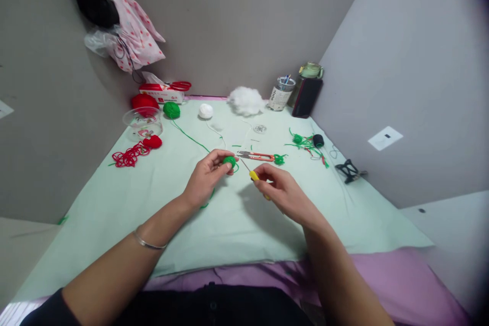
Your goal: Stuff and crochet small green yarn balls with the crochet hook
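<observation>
Between the thumb and fingers of my left hand [208, 175] is a small round green crochet piece [229, 162]. A strand of green yarn hangs below that hand. My right hand [280, 188] grips a crochet hook [253, 175] by its yellow handle, the thin metal shaft pointing at the green piece. Whether the hook's tip touches the piece is too small to tell. Just beyond my hands lie orange-handled thread snips [260, 156], with a small tangle of green yarn [280, 159] at their handle end. A green yarn ball [171, 110] trails a strand toward my left hand.
Red yarn [132, 154], a clear plastic tub [143, 125] and a white yarn ball [206, 111] lie left and centre. White stuffing [246, 101], a pen cup [281, 94] and a dark phone [307, 97] stand at the back. Green scraps [305, 141] and a black clip [349, 171] are rightward.
</observation>
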`<action>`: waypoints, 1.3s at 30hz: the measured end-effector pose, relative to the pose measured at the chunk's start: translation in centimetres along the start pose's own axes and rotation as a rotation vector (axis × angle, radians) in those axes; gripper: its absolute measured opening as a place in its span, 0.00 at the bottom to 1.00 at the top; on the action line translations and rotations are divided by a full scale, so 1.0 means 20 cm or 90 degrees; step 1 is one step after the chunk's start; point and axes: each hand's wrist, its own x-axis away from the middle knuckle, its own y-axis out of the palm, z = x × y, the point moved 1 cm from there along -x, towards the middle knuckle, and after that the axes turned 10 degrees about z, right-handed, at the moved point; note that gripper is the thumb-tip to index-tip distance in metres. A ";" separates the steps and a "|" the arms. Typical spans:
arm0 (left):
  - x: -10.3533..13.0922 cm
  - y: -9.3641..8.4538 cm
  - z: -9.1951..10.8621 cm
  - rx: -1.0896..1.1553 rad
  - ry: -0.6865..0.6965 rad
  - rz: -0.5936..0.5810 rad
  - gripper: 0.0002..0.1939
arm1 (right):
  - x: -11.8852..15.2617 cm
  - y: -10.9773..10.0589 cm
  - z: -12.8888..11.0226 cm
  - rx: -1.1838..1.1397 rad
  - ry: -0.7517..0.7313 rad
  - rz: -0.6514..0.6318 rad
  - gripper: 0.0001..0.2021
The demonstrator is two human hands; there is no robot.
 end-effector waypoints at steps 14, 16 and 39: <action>0.00 -0.02 -0.04 -0.039 0.046 -0.019 0.14 | 0.02 0.23 0.00 -0.519 0.272 -0.102 0.12; 0.00 -0.02 -0.04 -0.047 0.057 -0.014 0.14 | 0.02 0.22 0.00 -0.523 0.276 -0.100 0.11; 0.03 0.00 -0.06 -0.070 0.066 0.019 0.14 | -0.02 0.20 0.00 -0.742 0.336 -0.174 0.12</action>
